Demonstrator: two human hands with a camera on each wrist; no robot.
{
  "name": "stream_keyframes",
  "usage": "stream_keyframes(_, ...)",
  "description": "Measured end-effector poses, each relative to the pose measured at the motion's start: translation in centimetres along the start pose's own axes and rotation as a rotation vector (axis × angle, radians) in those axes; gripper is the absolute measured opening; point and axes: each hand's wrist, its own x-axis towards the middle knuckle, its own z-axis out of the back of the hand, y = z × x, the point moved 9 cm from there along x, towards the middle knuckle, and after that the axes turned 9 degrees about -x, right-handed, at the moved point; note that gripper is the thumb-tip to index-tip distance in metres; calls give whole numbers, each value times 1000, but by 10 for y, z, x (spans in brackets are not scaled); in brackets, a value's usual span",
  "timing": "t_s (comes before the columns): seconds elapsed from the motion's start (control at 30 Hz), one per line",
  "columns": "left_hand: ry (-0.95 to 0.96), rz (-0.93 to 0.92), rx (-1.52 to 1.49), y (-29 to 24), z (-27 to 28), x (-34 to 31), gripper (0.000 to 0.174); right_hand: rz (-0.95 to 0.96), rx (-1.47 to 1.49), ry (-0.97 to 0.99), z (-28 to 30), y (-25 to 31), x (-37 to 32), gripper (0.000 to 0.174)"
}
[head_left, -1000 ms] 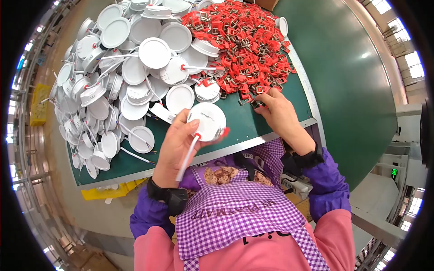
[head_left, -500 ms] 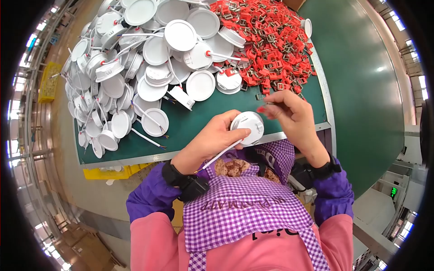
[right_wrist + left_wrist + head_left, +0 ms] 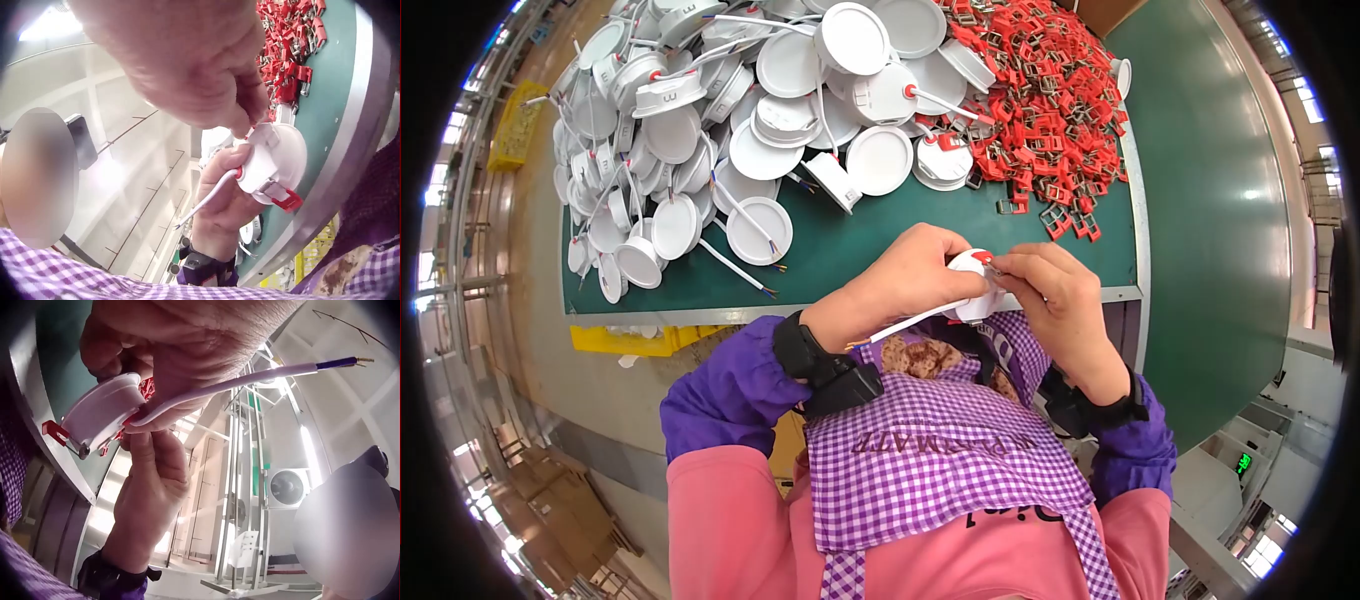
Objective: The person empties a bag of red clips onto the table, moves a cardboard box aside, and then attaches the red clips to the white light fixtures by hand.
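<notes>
My left hand [image 3: 908,275] grips a round white downlight [image 3: 292,153] by its body, close above the table's front edge. A white cable [image 3: 240,380] with bared wire ends runs from the lamp back over the left hand. One red spring clip [image 3: 289,201] sits on the lamp's side and sticks outward. At the opposite side, my right hand [image 3: 1055,300] pinches another red clip [image 3: 982,257] against the housing. The fingers partly hide that second clip.
A large pile of white downlights [image 3: 880,160] with cables covers the left and middle of the green table [image 3: 800,265]. Red clips [image 3: 1055,110] lie heaped at the back right. A metal strip [image 3: 680,327] edges the front; a yellow crate [image 3: 625,341] sits below.
The right hand has picked a red clip from the heap and brought it to the downlight. The left hand has moved right with the lamp and turned it.
</notes>
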Motion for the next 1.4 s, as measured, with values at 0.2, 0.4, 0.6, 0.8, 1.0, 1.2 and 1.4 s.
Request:
stream_keyframes(0.2, -81, -125, 65, 1, 3, 5, 28, 103, -173, 13, 0, 16, -3, 21)
stream_keyframes(0.4, -127, -176, 61, -5, 5, 3, 29, 170, -274, -81, 7, 30, -6, 28)
stream_keyframes(0.6, -144, -222, 148, -17, 4, -4, 25, 181, -300, -109, 9, 32, -8, 30)
stream_keyframes(0.8, -186, -315, 229, -30, 6, -11, 28, 168, -273, -191, 11, 28, -12, 27)
stream_keyframes(1.0, -165, -292, 223, -28, 6, -7, 30, -518, 684, -43, -14, -38, -18, 13)
stream_keyframes(1.2, -178, -337, 368, -26, 6, -4, 26, -706, 1059, -46, -19, -65, -18, 16)
stream_keyframes(1.4, -69, -229, 50, -9, 4, 1, 20, -563, 916, -57, -11, -71, -14, 16)
